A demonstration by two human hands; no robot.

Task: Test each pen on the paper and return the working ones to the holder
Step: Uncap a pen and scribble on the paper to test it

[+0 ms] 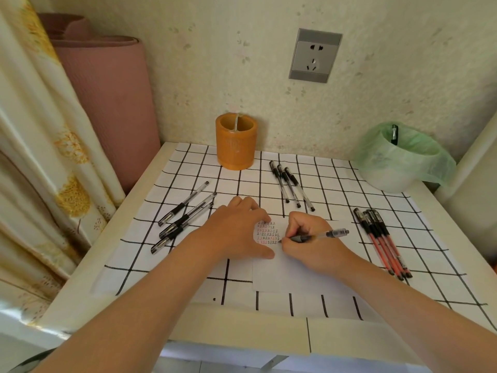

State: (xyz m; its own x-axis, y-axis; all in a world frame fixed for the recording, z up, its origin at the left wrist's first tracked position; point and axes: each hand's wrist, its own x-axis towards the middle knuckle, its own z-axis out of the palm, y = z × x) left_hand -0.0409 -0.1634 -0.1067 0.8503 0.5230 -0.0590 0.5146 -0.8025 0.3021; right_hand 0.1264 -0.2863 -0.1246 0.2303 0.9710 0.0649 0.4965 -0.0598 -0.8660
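My right hand (313, 242) grips a clear black pen (326, 235), its tip touching the white paper (285, 273) beside rows of small black and red marks. My left hand (238, 230) lies flat on the paper's left part, fingers spread. The orange holder (236, 141) stands at the back of the table; it seems to hold no pens. Three black pens (185, 220) lie left of the paper. Three more black pens (291, 185) lie behind it. Several red pens (383, 242) lie to the right.
A small bin lined with a green bag (400, 157) sits at the back right with one pen in it. A checked cloth (336, 184) covers the table. A rolled pink mat (107, 98) and a curtain stand at the left. A wall socket (314, 55) is above.
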